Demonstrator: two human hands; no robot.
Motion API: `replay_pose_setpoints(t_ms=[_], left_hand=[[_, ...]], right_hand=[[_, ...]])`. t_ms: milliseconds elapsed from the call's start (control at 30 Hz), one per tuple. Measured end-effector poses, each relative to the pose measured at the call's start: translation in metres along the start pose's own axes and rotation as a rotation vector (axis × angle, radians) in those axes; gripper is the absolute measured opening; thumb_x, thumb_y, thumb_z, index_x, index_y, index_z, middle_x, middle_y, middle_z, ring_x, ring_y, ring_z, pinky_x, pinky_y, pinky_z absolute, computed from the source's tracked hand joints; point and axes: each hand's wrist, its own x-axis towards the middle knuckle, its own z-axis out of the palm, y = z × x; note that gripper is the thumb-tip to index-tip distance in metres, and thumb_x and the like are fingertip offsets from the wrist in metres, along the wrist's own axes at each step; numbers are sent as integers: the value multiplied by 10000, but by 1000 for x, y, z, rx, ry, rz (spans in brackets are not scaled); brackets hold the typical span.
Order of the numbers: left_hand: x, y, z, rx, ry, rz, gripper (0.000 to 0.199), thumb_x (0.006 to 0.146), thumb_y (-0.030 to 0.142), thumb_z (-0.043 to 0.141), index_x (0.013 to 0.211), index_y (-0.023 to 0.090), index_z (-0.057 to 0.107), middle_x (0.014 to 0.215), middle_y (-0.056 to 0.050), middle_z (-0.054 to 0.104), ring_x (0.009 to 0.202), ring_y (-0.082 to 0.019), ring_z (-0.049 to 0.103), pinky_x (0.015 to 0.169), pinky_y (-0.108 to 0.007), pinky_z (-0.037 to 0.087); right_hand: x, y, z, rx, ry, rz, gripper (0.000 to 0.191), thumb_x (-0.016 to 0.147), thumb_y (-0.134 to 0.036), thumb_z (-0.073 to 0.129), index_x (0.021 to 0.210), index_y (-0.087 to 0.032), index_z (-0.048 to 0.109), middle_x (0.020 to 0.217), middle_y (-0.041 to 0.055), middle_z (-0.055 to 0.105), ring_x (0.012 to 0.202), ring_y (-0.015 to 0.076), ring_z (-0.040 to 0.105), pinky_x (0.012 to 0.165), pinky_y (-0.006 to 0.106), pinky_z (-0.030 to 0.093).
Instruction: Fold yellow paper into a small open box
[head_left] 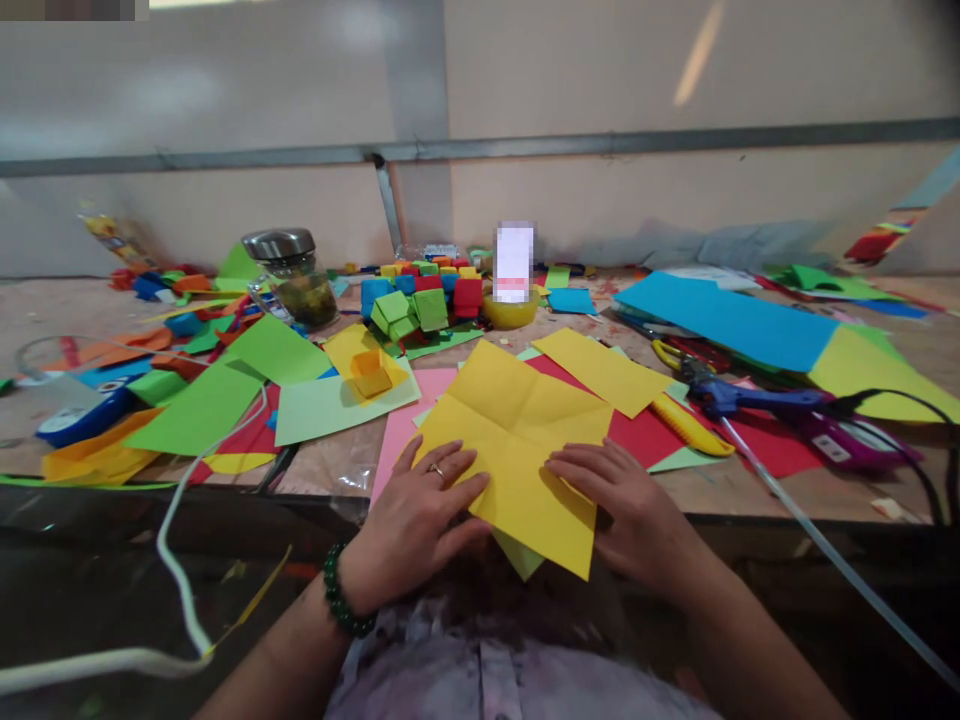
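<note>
A square yellow sheet of paper (517,450) with crossing fold lines lies opened out in front of me, its near corner sticking out past the table edge. My left hand (420,510) holds its left edge, fingers resting on top and thumb by the near edge. On the opposite side, my right hand (626,500) grips the right edge with its fingers over the paper; the thumb is hidden beneath. Under the yellow sheet show a pink sheet (409,400), a red sheet (637,437) and a pale green corner (521,558).
Folded paper cubes (431,308) stand at the back centre beside a lit phone (515,262). A lidded glass jar (292,280) is left of them. To the right lie a yellow cutter (690,425), a purple-and-blue glue gun (840,440) and blue sheets (735,315). A white cable (176,520) hangs at left.
</note>
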Motion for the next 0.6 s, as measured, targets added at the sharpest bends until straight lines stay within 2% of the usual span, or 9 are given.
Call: replay_pose_setpoints(t_ms=[100, 167, 300, 467, 600], left_hand=[[2, 4, 3, 80, 74, -37, 336, 925, 357, 532, 1196, 186, 630, 1315, -158, 569, 1255, -332, 464, 1053, -591, 310], [3, 6, 5, 59, 65, -32, 370, 914, 373, 544, 1210, 162, 613, 1253, -161, 589, 1180, -312, 503, 1006, -536, 395], [-1, 7, 8, 4, 44, 5, 579, 862, 527, 562, 1292, 139, 549, 1184, -167, 597, 1092, -311, 533, 913, -490, 476], [-9, 3, 11, 17, 100, 98, 590, 859, 553, 551, 1272, 132, 573, 1273, -215, 550, 1159, -362, 501, 925, -549, 463], [-11, 1, 12, -27, 143, 130, 573, 873, 499, 568, 1263, 80, 562, 1222, -195, 600, 1122, -318, 530, 934, -489, 492]], right_hand=[[11, -5, -2, -61, -18, 27, 512, 714, -18, 521, 1195, -160, 624, 1199, 166, 664, 1146, 328, 583, 917, 532, 477], [19, -8, -3, -27, -64, -9, 514, 717, 6, 505, 1174, -186, 645, 1219, 147, 661, 1181, 310, 571, 961, 534, 452], [28, -6, -8, 190, -199, -33, 423, 725, 9, 533, 1048, -206, 700, 1132, 112, 702, 1076, 233, 641, 907, 399, 525], [21, 8, -17, 274, -338, 59, 461, 782, -39, 552, 1183, -241, 661, 1278, 98, 630, 1186, 223, 586, 965, 370, 517], [21, 20, -25, 399, -392, 100, 357, 824, -178, 640, 1172, -251, 669, 1274, 108, 633, 1181, 228, 596, 968, 356, 519]])
